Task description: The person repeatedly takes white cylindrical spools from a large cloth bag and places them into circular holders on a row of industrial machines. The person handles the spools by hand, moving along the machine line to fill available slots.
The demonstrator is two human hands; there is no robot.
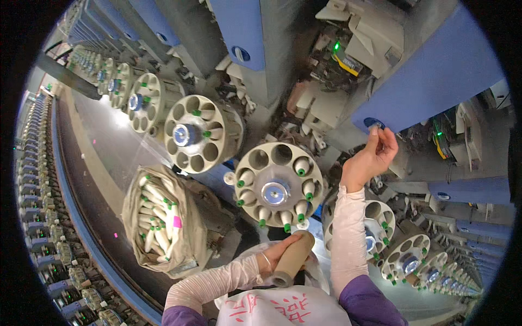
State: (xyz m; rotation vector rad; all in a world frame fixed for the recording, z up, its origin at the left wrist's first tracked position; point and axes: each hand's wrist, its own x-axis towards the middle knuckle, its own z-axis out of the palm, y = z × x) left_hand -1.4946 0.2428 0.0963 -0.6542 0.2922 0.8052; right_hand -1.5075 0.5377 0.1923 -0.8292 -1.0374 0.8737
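The person stands close against a row of winding machines, looking down the line of round bobbin magazines. The left hand (274, 254) is closed around a bare brown cardboard tube (292, 259), gripping it near its upper half so that the tube slants down toward the person's white apron (283, 309); the tube sits low in the view, just below the nearest magazine (278, 185), not touching it. That magazine is a cream drum with a ring of pockets around a shiny hub, most of its lower pockets filled with yarn bobbins tipped in green, the upper ones empty.

The right hand (375, 155) is raised to the machine's blue front panel (435, 81). Its fingers are curled loosely, with a fingertip at the small round blue knob (374, 123) on the panel's lower edge; it holds nothing, and whether it presses or turns the knob cannot be told.

To the left, on the floor by the aisle, a cloth sack (157, 217) stands open, full of wound bobbins.

As a judgement, the step in hand is working the control at this winding position while the empty tube waits in the other hand. The next move would call for a free path up to the machine's upper part for the tube, with a steady one-handed hold.
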